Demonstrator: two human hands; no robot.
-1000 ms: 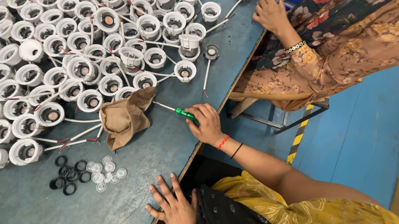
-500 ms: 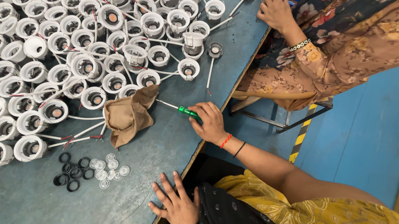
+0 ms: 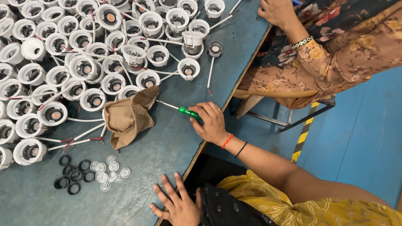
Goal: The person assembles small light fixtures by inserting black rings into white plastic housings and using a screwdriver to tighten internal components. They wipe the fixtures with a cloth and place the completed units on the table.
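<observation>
The blue table fills the left of the view, its edge running from the top centre down to the bottom. Most of it is covered by a wide mass of white lamp housings with thin white and red wires, packed rim to rim.

The brown cloth lies crumpled at the near edge of that mass; everything else is placed from it. Up and to the right of the cloth, at the far end of the table edge, a co-worker in a floral sleeve rests a hand on the table. Just right of the cloth, the right hand is closed around the green handle of a screwdriver; the tool lies low over the table, with its metal tip pointing at the cloth and reaching its upper corner. Below and to the right of the cloth, the left hand lies flat at the table edge, fingers spread wide, holding nothing. Below and a little left of the cloth sits a small cluster of black rings, and touching them on the right, clear lenses. One lone housing lies above and to the right of the cloth, near the table edge, apart from the mass.
</observation>
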